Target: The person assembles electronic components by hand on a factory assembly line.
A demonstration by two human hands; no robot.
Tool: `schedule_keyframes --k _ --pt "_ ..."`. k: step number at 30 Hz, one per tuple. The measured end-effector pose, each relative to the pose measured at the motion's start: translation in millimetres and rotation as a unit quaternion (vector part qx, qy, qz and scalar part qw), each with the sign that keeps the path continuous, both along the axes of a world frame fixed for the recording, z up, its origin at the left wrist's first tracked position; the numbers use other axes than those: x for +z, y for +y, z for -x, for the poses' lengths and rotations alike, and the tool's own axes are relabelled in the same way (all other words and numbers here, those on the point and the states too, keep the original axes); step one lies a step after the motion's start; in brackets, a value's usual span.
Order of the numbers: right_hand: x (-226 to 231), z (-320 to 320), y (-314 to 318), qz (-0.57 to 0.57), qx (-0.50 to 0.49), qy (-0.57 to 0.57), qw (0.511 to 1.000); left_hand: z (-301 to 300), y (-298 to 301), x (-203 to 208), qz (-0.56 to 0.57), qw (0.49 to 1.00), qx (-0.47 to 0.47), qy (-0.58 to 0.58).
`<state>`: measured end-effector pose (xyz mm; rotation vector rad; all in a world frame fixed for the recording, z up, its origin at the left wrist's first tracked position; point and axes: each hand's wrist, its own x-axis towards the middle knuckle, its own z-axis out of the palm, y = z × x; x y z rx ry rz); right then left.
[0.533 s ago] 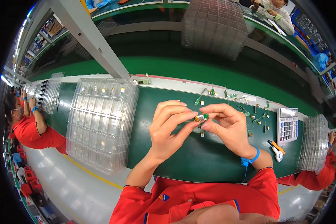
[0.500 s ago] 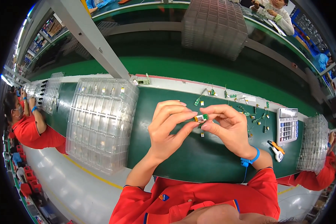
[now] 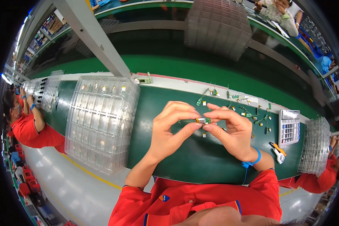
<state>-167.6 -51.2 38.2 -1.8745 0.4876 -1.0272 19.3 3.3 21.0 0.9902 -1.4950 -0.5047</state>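
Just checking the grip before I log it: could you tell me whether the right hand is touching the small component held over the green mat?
Touching. The head view shows the right hand pinching the small component between thumb and forefinger.

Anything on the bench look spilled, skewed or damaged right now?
Nothing looks damaged. The left hand and right hand pinch a small component between them. More small parts lie loosely scattered on the green mat behind the hands, rather than in the clear tray stack.
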Motion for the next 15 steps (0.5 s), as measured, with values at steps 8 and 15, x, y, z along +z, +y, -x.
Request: schedule_keyframes --k 8,15 --pt "-6.3 -10.8 -20.1 0.164 -0.101 0.2 0.96 -69.8 56.4 45.7 -0.075 0.986 0.12 -0.085" --pt "-58.0 -37.8 -20.8 0.258 -0.024 0.284 0.923 -284.7 79.3 60.6 -0.177 0.857 0.423 -0.234"
